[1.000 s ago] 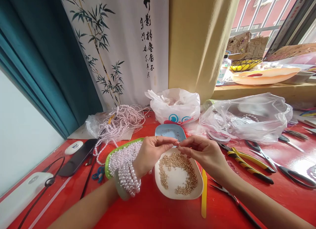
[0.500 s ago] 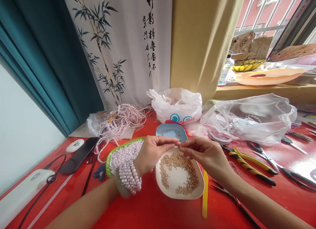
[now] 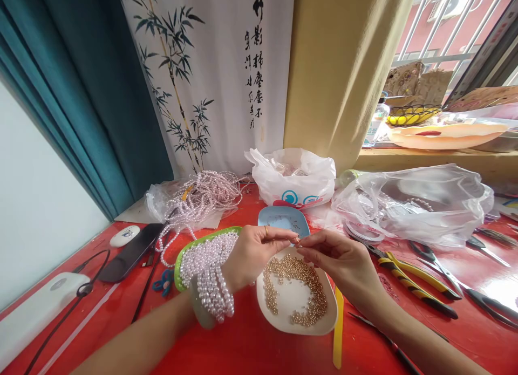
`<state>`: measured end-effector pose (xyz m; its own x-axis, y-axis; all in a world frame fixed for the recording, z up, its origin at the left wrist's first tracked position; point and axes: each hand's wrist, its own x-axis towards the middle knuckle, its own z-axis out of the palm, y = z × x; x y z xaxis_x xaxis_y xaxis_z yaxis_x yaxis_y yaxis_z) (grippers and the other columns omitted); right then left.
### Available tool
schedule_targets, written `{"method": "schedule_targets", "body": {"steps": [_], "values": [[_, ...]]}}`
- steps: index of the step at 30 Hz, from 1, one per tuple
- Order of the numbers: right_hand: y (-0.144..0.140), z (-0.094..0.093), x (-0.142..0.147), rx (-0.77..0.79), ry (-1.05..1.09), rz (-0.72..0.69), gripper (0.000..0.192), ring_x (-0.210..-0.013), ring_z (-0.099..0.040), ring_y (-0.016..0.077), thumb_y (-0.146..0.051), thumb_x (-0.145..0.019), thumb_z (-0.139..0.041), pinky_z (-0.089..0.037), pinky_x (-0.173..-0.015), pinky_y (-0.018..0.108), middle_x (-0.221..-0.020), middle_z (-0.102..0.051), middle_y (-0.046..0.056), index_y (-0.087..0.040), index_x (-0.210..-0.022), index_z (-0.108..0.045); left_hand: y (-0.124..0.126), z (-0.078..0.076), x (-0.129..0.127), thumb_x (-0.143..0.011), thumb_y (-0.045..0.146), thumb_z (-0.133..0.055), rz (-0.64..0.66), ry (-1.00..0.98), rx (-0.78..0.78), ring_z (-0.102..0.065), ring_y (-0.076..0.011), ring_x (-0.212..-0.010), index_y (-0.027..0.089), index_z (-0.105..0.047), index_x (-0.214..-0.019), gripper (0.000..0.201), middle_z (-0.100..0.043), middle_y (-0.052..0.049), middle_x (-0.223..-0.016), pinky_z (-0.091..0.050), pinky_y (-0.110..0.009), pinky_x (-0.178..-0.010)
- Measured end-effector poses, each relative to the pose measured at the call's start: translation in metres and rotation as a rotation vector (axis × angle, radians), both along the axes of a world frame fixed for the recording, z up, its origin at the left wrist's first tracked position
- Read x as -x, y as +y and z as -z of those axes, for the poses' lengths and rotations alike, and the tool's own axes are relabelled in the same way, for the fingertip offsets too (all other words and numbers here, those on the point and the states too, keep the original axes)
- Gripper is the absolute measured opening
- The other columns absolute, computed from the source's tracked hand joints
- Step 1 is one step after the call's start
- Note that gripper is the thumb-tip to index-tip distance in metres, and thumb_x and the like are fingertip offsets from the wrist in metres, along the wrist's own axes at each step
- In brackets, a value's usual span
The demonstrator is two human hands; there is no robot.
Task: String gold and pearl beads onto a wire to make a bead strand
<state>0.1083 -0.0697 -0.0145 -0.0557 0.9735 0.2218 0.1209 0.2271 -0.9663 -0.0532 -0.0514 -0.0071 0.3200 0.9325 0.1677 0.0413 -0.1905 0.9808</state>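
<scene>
Pinching a gold bead [image 3: 297, 239] between both hands' fingertips.

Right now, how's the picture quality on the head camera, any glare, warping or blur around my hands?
Head view: daylight from the window at upper right, mildly overexposed; soft glare on the red table and clear plastic bag. Wide-angle warping bends the teal curtain and the edges. The left hand, right hand and gold beads look sharp; the tiny pinched piece is too small to resolve.
</scene>
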Motion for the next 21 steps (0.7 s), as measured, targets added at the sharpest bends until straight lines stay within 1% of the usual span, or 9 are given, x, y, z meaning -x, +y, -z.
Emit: {"method": "schedule_targets", "body": {"steps": [4, 9, 12, 16, 18, 21], "values": [[-0.0002, 0.0032, -0.0012, -0.03, -0.026, 0.009, 0.009, -0.058, -0.06, 0.0142, -0.027, -0.061, -0.067, -0.049, -0.053, 0.026, -0.066, -0.066, 0.002, -0.02, -0.066, -0.064, -0.0018, -0.002, -0.0009, -0.07, 0.024, -0.059, -0.001, 0.018, 0.006, -0.062, -0.0184, -0.083, 0.016, -0.068, -0.084, 0.018, -0.068, -0.007, -0.089, -0.048, -0.029, -0.078], [-0.0012, 0.0076, -0.0014, -0.086, -0.034, 0.03, 0.007, -0.059, -0.059, 0.0149, -0.026, -0.062, -0.067, -0.049, -0.054, 0.026, -0.067, -0.066, 0.002, -0.021, -0.066, -0.064, -0.0023, -0.0035, -0.0015, -0.069, 0.023, -0.06, 0.011, 0.013, 0.025, -0.062, -0.0186, -0.08, 0.015, -0.069, -0.082, 0.018, -0.069, -0.007, -0.085, -0.049, -0.028, -0.073], [-0.0023, 0.008, 0.0015, -0.104, 0.005, 0.052, 0.006, -0.061, -0.06, 0.0157, -0.025, -0.062, -0.068, -0.049, -0.056, 0.026, -0.068, -0.066, 0.002, -0.021, -0.065, -0.064, -0.0021, -0.0028, -0.0018, -0.068, 0.024, -0.061, 0.006, -0.046, 0.045, -0.062, -0.0174, -0.08, 0.014, -0.067, -0.085, 0.02, -0.069, -0.007, -0.086, -0.048, -0.027, -0.074], [-0.0046, 0.0083, 0.0059, -0.091, 0.085, 0.071, 0.007, -0.059, -0.06, 0.0151, -0.025, -0.061, -0.068, -0.05, -0.055, 0.025, -0.066, -0.066, 0.002, -0.021, -0.064, -0.064, -0.0032, -0.0028, -0.0033, -0.068, 0.022, -0.062, 0.023, -0.133, 0.132, -0.062, -0.0159, -0.081, 0.014, -0.062, -0.092, 0.025, -0.068, -0.007, -0.088, -0.048, -0.027, -0.074], [-0.0061, 0.0091, 0.007, -0.08, 0.118, 0.085, 0.007, -0.059, -0.06, 0.0145, -0.024, -0.061, -0.069, -0.05, -0.055, 0.024, -0.065, -0.066, 0.001, -0.021, -0.064, -0.064, -0.0043, -0.0034, -0.0043, -0.068, 0.022, -0.062, 0.017, -0.123, 0.13, -0.062, -0.0164, -0.08, 0.013, -0.062, -0.087, 0.021, -0.069, -0.008, -0.086, -0.047, -0.027, -0.074], [-0.0083, 0.0092, 0.0076, -0.066, 0.146, 0.101, 0.008, -0.059, -0.06, 0.0145, -0.024, -0.06, -0.069, -0.05, -0.055, 0.024, -0.067, -0.066, 0.002, -0.02, -0.065, -0.064, -0.0067, -0.0035, -0.006, -0.068, 0.025, -0.062, -0.012, -0.046, 0.066, -0.062, -0.0175, -0.078, 0.013, -0.066, -0.078, 0.016, -0.069, -0.008, -0.082, -0.047, -0.028, -0.073]]}}
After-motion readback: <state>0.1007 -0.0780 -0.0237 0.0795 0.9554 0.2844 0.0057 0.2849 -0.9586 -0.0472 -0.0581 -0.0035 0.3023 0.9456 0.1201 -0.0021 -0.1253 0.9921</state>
